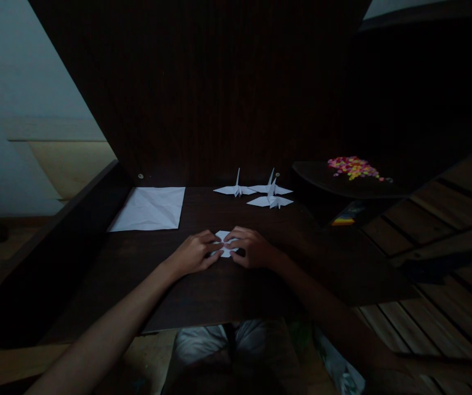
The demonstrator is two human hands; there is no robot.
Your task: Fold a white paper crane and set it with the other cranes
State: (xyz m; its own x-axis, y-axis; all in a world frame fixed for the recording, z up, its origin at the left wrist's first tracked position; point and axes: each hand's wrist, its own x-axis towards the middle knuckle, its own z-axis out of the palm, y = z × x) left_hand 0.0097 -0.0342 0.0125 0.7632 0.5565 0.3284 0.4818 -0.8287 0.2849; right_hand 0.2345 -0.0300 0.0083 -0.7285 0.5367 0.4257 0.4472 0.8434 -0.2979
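Left hand [197, 253] and right hand [254, 248] meet over a small folded paper [222, 235] on the dark surface [194, 299], reaching in from nine and three o'clock. Their fingers are bent and slightly parted, tips touching it near its middle; whether they pinch a flap, I cannot tell. From it, a creased white sheet [153, 207] lies at ten o'clock, three paper cranes [271, 202] toward one, and a colourful pile [353, 166] on a shelf [312, 174] at two.
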